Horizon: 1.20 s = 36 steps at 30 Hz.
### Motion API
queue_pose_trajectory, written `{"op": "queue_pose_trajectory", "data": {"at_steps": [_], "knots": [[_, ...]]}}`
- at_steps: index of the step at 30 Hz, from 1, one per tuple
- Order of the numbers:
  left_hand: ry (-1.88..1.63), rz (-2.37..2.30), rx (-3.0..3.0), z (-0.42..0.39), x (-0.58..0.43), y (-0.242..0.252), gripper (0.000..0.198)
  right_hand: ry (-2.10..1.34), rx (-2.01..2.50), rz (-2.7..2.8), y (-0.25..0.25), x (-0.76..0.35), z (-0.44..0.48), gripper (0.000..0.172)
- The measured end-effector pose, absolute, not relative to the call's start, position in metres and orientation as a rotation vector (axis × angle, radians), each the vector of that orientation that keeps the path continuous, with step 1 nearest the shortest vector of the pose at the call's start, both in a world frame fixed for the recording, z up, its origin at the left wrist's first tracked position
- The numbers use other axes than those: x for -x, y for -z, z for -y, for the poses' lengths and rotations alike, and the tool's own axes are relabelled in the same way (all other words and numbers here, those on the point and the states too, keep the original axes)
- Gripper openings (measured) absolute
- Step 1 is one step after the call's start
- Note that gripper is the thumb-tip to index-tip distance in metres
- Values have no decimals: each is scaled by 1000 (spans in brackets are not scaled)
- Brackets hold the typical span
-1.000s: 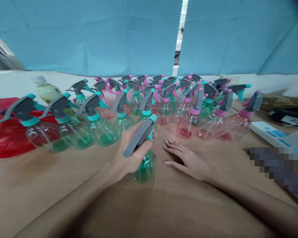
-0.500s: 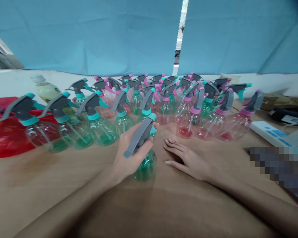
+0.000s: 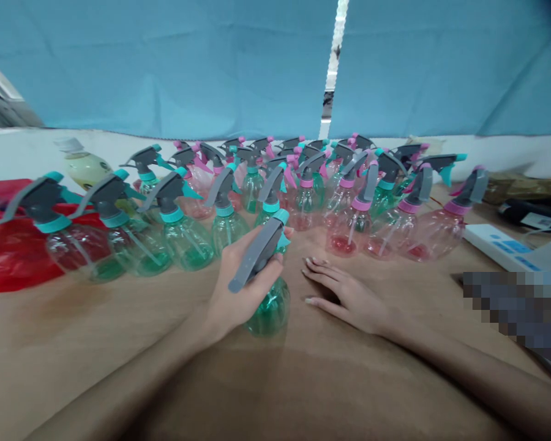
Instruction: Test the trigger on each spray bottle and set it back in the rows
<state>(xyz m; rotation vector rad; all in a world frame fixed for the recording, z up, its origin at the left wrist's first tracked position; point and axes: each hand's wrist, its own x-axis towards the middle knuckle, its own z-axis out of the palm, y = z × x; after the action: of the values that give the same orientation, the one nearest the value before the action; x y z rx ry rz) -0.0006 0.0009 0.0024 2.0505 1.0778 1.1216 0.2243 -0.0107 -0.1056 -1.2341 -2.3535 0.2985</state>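
Right inside the left hand (image 3: pixel 229 269) is a clear green spray bottle (image 3: pixel 267 312), with the fingers and thumb wrapped around its neck, just under the gray trigger head (image 3: pixel 259 251). It looks pretty much upright on the brown table (image 3: pixel 73 361), green-tinted at the bottom, teal nozzle pointing away from the wrist. Can't really see what the fingertips on the far side are doing, the bottle's head covers most of that.

Just to the right of that, the right hand (image 3: pixel 353 300) is palm down on the table, fingers relaxed and a bit spread, near the bottle but not touching it.

Beyond the left hand and off to its left you've got a front row of teal-collared green bottles (image 3: pixel 188 245), and past the right hand's fingertips there are three pink-collared ones (image 3: pixel 346 236). Behind those it's a whole crowd of mixed pink and green sprayers, packed too tight to count.

Way out left of the left hand: a red plastic bag (image 3: pixel 22 260), with a white-capped bottle (image 3: pixel 87 170) behind it. Well right of the right hand: a white power strip (image 3: pixel 493 242) and a blurred-out patch. Blue cloth (image 3: pixel 188 67) hangs behind everything.
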Motion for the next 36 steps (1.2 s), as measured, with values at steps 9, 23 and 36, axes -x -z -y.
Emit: {"op": "queue_pose_trajectory", "data": {"at_steps": [9, 23, 36], "knots": [[-1118, -1085, -2053, 0, 0, -3, 26, -289, 1230, 2349, 106, -225, 10, 59], [-1124, -1056, -2041, -1, 0, 0, 29, -276, 1257, 2385, 104, -223, 11, 61], [-1121, -1048, -2073, -2, 2, -4, 21, -273, 1241, 2367, 106, -224, 11, 59]]}}
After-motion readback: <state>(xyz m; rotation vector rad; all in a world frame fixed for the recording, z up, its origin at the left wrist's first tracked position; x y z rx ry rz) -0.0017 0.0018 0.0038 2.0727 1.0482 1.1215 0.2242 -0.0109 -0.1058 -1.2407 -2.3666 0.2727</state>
